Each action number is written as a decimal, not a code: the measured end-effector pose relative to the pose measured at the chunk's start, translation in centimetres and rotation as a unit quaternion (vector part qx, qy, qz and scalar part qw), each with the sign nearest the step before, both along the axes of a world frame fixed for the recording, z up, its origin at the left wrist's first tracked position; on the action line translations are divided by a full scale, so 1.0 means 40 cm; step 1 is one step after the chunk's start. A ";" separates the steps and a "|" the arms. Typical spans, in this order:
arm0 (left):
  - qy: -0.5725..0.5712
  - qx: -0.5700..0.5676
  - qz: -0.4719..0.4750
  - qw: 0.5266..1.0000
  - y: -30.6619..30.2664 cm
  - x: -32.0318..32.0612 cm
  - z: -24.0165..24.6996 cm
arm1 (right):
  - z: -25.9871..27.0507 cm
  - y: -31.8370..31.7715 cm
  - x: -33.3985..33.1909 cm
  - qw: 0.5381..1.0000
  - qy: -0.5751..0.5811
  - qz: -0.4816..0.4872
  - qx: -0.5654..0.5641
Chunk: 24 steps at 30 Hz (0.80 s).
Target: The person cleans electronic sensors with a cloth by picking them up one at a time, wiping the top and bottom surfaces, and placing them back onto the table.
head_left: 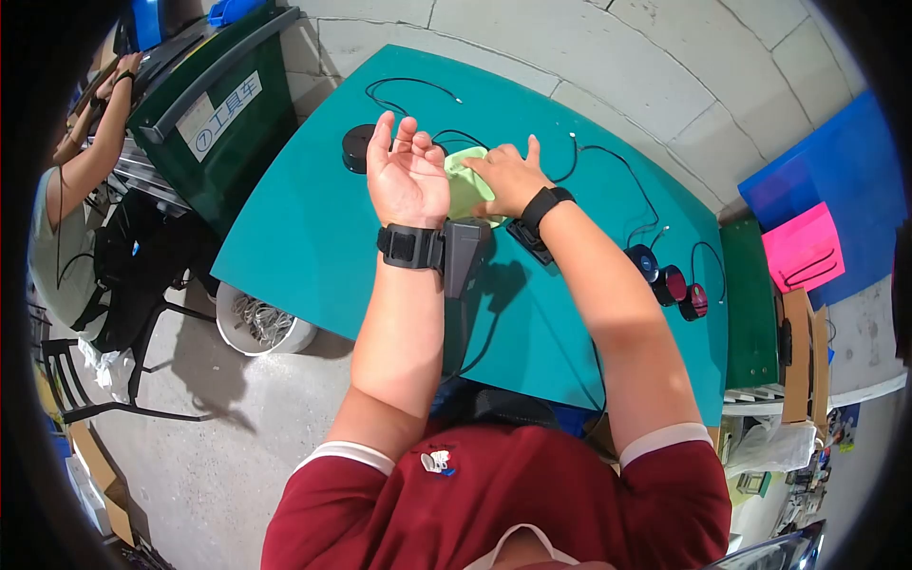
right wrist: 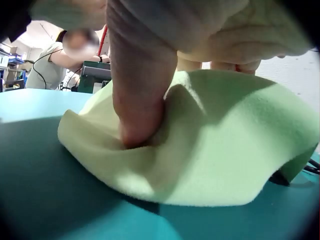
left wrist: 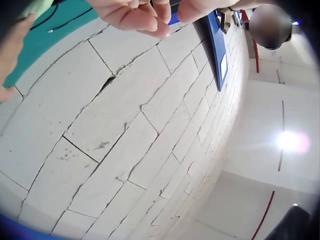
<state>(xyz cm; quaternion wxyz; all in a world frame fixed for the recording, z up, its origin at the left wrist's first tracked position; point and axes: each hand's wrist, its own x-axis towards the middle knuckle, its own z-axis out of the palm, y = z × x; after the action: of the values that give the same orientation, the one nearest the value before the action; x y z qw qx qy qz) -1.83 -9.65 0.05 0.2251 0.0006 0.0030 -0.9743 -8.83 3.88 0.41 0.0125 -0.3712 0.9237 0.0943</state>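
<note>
A light green cloth lies on the teal table, bunched up in folds. My right hand pinches it from above; in the right wrist view the thumb pushes into a fold of the cloth, with the other fingers behind it. Just left of the cloth, my left hand is turned palm up, its fingers loosely bent and nothing in it. The left wrist view shows only the fingers of the left hand along the top edge. A round black object sits behind the left hand.
Thin black cables run across the table. Several small round dark objects stand at its right side. A white bucket of cables is on the floor at left, near a green tool cart and another person.
</note>
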 end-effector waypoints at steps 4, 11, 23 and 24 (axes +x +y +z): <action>-0.016 -0.036 0.010 0.999 0.023 0.005 0.006 | 0.017 0.087 0.030 0.993 0.015 0.008 -0.115; -0.058 -0.429 -0.134 0.891 0.149 0.026 0.026 | 0.028 0.303 0.109 0.620 -0.279 -0.044 -0.732; 0.002 -0.728 -0.239 0.642 0.320 0.085 -0.007 | -0.072 0.448 0.256 0.348 -0.362 -0.075 -0.861; 0.000 -0.732 -0.239 0.638 0.323 0.082 -0.010 | -0.081 0.445 0.256 0.377 -0.341 -0.086 -0.857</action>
<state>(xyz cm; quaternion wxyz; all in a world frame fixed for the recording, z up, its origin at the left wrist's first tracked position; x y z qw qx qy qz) 1.45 3.28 -0.34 -0.0888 -0.1642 -0.7115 -0.6775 1.42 21.67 -2.81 0.0099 -0.1039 0.4569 -0.8834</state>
